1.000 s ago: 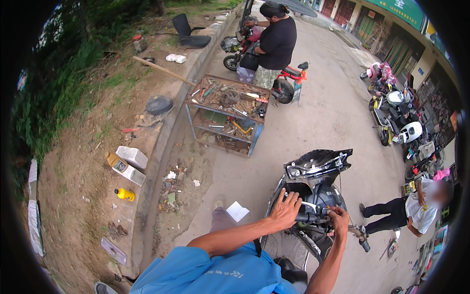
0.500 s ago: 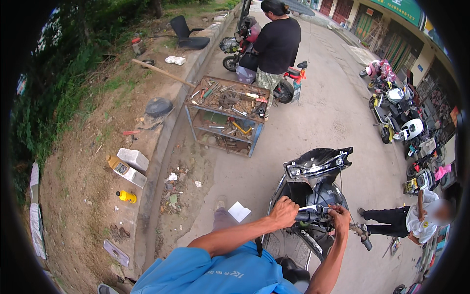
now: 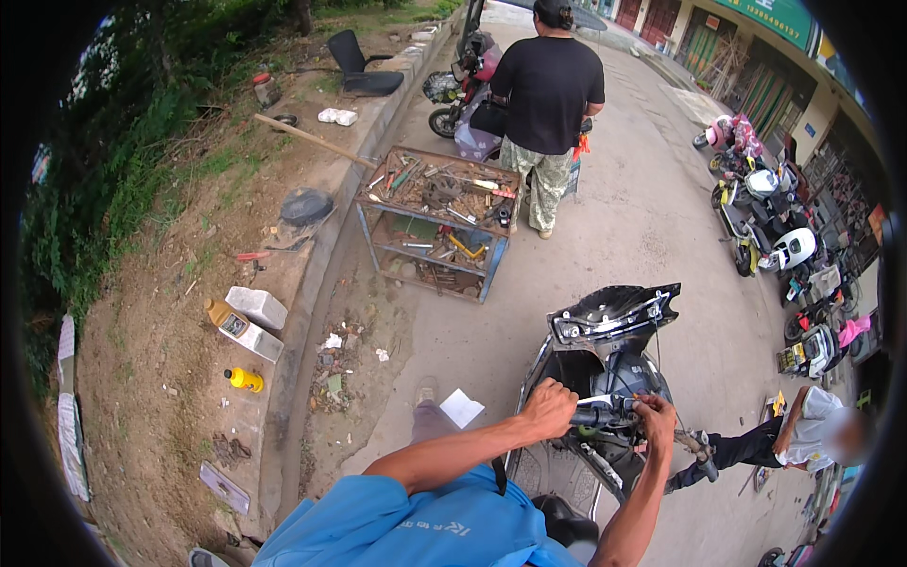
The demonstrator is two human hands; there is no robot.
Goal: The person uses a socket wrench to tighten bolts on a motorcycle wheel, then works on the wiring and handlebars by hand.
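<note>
A partly stripped black scooter (image 3: 619,364) stands in front of me, with its front panel raised and its handlebar (image 3: 605,416) bare. My left hand (image 3: 549,410) is closed in a fist at the left side of the handlebar. From it a slim silver piece (image 3: 595,402) runs toward the middle; whether it is a lever or a tool is unclear. My right hand (image 3: 654,416) has its fingers pinched together at the right part of the handlebar, just beyond that piece. What those fingers hold is too small to make out. A grip end (image 3: 707,465) sticks out to the right.
A two-tier tool cart (image 3: 378,250) full of tools stands ahead, with a long wooden handle (image 3: 312,140) jutting left. Beyond it a person in black (image 3: 548,85) stands by parked scooters. At right another person (image 3: 803,430) is near. A curb (image 3: 293,378) runs along the left.
The person in black has straightened and shifted right beside the cart. The person at right has moved toward the lower part of the picture. My hands stay at the handlebar.
</note>
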